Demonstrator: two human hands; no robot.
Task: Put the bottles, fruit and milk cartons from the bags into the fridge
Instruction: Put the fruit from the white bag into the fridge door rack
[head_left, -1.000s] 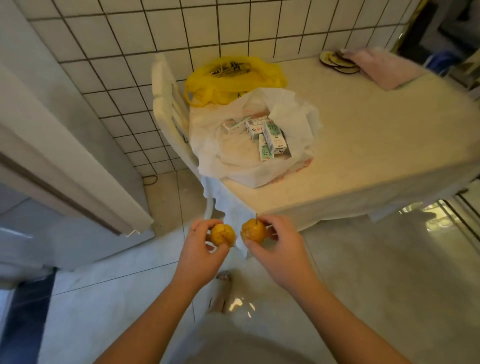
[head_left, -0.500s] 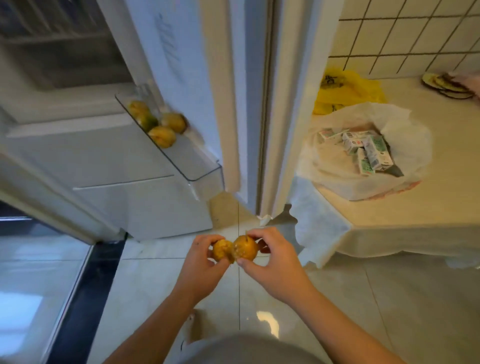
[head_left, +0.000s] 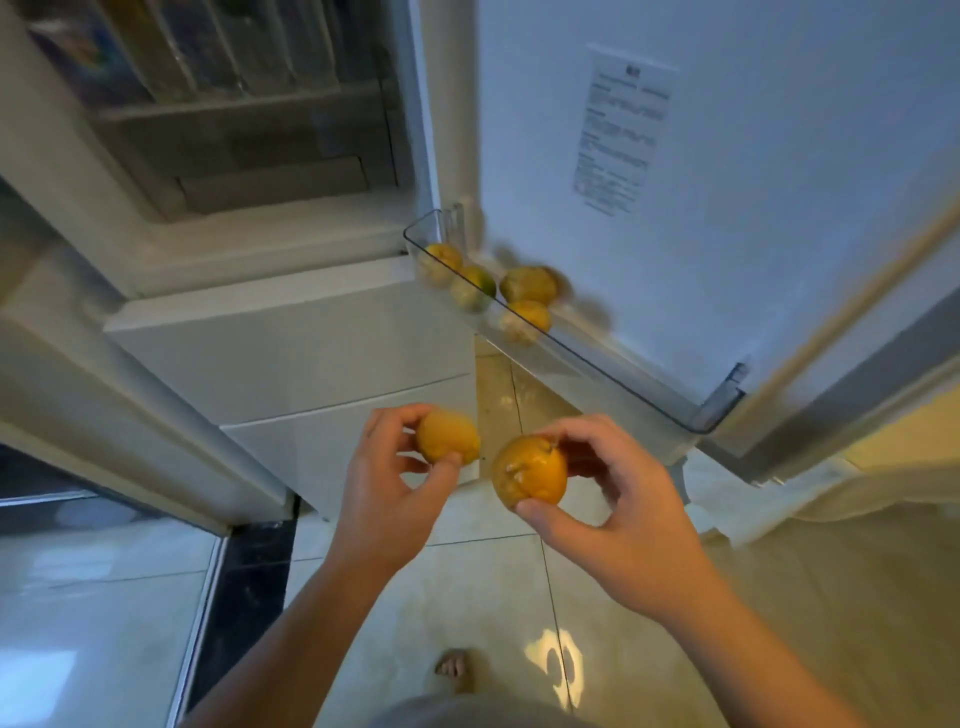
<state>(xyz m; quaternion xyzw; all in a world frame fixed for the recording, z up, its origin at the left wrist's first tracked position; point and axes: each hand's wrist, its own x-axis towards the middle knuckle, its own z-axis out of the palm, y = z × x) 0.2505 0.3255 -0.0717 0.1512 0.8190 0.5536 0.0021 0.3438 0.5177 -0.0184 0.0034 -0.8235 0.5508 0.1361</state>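
Bare foot (head_left: 456, 669): at 6 o'clock, on the pale tiled floor (head_left: 779, 597)

Left hand (head_left: 387, 499): at about 7 o'clock of centre. Thumb and curled fingers pinch a small fruit (head_left: 448, 436), yellow, held in the air in front of the fridge's white lower front

Right hand (head_left: 623, 514): at about 5 o'clock. Fingers curl over the top and the thumb sits under a large fruit (head_left: 530, 475), orange-yellow with scuffed skin. It lies at 4 o'clock from the small fruit, near it but apart

White cloth (head_left: 737, 499): at 3 o'clock, hanging below the door's edge

Door shelf (head_left: 613, 376): clear plastic, on the inside of the open fridge door (head_left: 779, 218), at 1 o'clock from the hands. Four fruits (head_left: 527, 285) cluster at its hinge end, yellow-green and slightly blurred

Paper label (head_left: 621, 130): on the door at 1 o'clock, print too small to read

Fridge (head_left: 291, 332): from 9 to 12 o'clock. The upper compartment is open and dim, its contents too blurred to tell
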